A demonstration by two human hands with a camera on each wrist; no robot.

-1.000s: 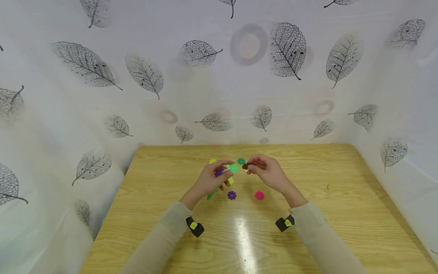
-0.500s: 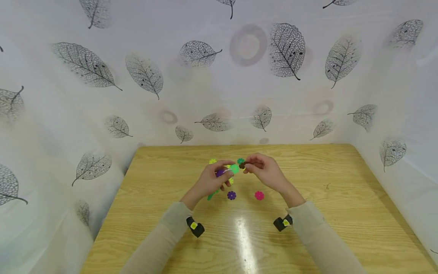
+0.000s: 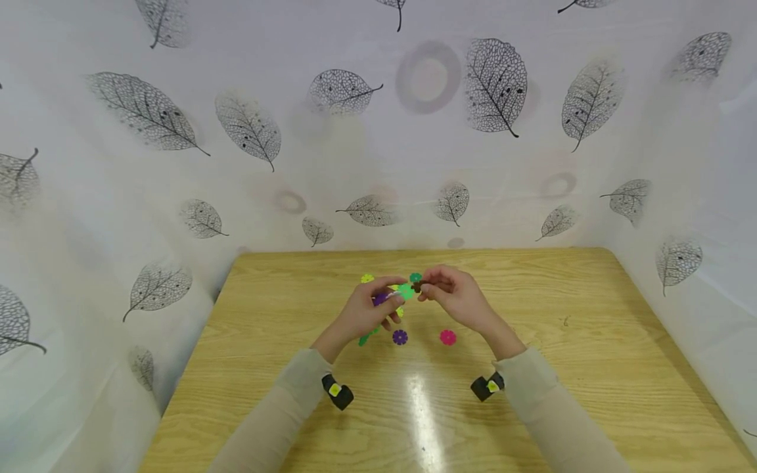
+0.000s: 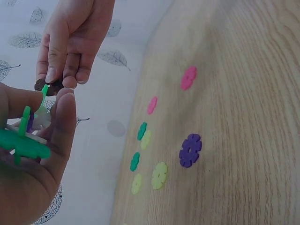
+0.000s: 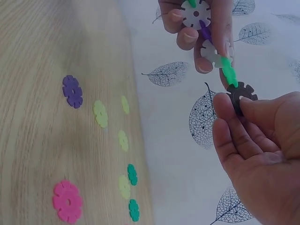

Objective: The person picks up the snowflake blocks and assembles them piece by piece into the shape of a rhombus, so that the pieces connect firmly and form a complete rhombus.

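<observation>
My left hand (image 3: 359, 310) holds a chain of slotted plastic flower discs joined edge to edge. In the right wrist view it includes a white disc (image 5: 195, 19), a purple disc (image 5: 205, 32), a second white disc (image 5: 209, 54) and a bright green disc (image 5: 228, 72) at the end. A darker green disc (image 4: 23, 144) shows by the left palm in the left wrist view. Thumb and fingers of my right hand (image 3: 462, 299) pinch a dark brown disc (image 5: 243, 89). Its edge meets the bright green disc; how deep the slots engage I cannot tell.
Loose discs lie flat on the wooden table (image 3: 591, 368): a purple disc (image 3: 400, 337) and a pink disc (image 3: 447, 337) nearest me, with several yellow and teal ones, such as this teal disc (image 5: 132, 174), farther back. A leaf-printed curtain (image 3: 378, 157) surrounds the table.
My right hand has moved slightly left, bringing the brown disc from a small gap up to the bright green disc. The left hand has stayed almost still.
</observation>
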